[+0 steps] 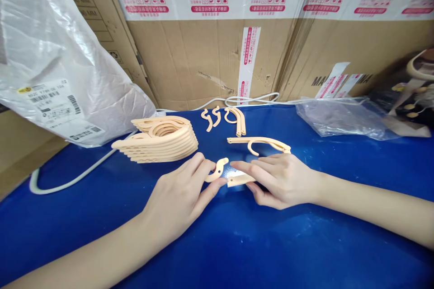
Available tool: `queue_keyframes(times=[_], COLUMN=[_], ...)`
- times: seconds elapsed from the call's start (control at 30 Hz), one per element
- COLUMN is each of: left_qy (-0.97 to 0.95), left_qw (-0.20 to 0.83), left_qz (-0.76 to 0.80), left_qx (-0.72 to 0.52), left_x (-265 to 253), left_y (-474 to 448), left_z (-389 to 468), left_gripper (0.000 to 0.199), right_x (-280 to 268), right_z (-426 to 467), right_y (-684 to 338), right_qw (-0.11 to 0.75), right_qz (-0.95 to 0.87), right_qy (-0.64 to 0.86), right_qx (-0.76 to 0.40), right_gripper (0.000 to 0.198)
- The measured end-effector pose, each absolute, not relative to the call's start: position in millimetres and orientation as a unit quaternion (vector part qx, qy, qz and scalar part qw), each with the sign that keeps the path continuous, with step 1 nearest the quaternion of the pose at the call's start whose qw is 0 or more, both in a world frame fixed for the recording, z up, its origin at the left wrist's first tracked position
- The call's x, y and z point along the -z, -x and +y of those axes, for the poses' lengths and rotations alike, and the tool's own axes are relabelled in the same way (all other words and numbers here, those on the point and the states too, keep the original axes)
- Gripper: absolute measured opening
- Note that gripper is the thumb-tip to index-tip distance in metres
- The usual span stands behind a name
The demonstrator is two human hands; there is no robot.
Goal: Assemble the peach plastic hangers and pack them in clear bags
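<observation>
The left hand has its thumb and forefinger pressed together on a small hook, and the right hand pinches a long bar between thumb and fingers, its forefinger reaching out straight to the left. Both pieces are just above or on the blue tabletop, in the space between the 2 hands; whether the bar rests on the surface, I cannot tell. What matters most is how the 2 pieces lie to each other: the hook is to the left of the bar's free end and slightly farther from the person, apart from it by a narrow gap. That end, with a hole in it, is nearer the left thumb than the right wrist; thumb and bar end look very close, perhaps touching. The bar's long axis runs almost left to right, its holed end pointing left and the rest hidden under the right hand. The hook slants across that line: its rounded tip points away and to the right, near the right forefinger, while its curved part bends down and left into the left hand's grip. A hole shows near its middle. Beyond the right hand's knuckles, a similar hanger lies roughly left to right.
</observation>
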State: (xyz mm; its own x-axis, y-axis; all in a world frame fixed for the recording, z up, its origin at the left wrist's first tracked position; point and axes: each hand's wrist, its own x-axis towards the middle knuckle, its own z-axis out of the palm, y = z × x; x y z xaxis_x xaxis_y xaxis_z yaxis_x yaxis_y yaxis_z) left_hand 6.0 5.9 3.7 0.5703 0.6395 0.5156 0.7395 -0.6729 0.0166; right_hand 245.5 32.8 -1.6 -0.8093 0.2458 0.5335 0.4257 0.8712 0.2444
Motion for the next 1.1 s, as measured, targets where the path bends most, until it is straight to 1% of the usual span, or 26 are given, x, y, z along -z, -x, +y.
queue_keyframes(times=[0.17, 0.37, 0.53, 0.77, 1.0, 1.1], left_qy=[0.888, 0.882, 0.882, 0.887, 0.9, 0.899], left_qw=[0.099, 0.161, 0.172, 0.153, 0.104, 0.105], left_qz=[-0.374, -0.359, -0.355, -0.362, -0.358, -0.357], left_qx=[0.249, 0.259, 0.257, 0.243, 0.225, 0.232], left_x=[-4.8, -6.2, -5.5, -5.7, -3.0, -0.9], left_y=[-6.1, -6.1, -5.8, -5.0, -4.5, -3.6], left_z=[6.3, 9.6, 11.7, 9.5, 10.2, 10.0], left_gripper=[0.031, 0.03, 0.03, 0.027, 0.024, 0.022], right_x=[-3.4, -1.4, -0.3, 0.2, 0.2, 1.1], right_z=[33.8, 36.3, 35.6, 36.0, 36.7, 36.3], right_y=[-243.8, -243.4, -246.5, -245.3, -245.0, -245.3], right_qw=[0.221, 0.169, 0.135, 0.169, 0.2, 0.231], right_qz=[-0.944, -0.955, -0.956, -0.946, -0.941, -0.933], right_qy=[0.165, 0.177, 0.17, 0.199, 0.199, 0.197], right_qx=[0.181, 0.169, 0.2, 0.191, 0.187, 0.193], right_gripper=[0.029, 0.031, 0.033, 0.032, 0.031, 0.029])
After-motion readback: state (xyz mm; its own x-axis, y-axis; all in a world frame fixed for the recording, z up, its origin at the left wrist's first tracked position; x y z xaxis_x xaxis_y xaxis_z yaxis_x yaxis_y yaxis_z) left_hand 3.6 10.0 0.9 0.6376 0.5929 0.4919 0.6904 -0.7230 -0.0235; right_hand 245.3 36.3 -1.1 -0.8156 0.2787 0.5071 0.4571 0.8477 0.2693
